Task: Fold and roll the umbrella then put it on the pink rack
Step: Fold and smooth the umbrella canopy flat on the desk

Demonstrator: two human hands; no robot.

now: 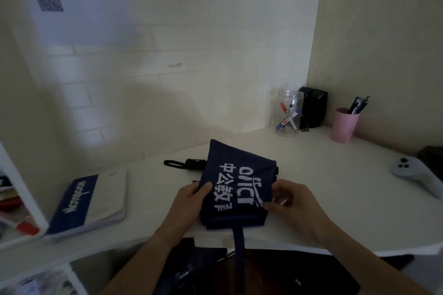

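My navy umbrella (236, 187), canopy folded flat with white lettering up, lies on the white desk (323, 175) near its front edge. My left hand (189, 201) pinches its left edge; my right hand (291, 203) grips its right edge, fingers curled round the cloth. Its strap (239, 246) hangs over the desk edge. Left of the umbrella lies a blue notebook (88, 203). Behind it to the right stand a clear jar (288, 112) holding markers, a black box (312, 106), and a pink cup (344, 124) holding pens. Far right of it lies a grey controller (417, 175).
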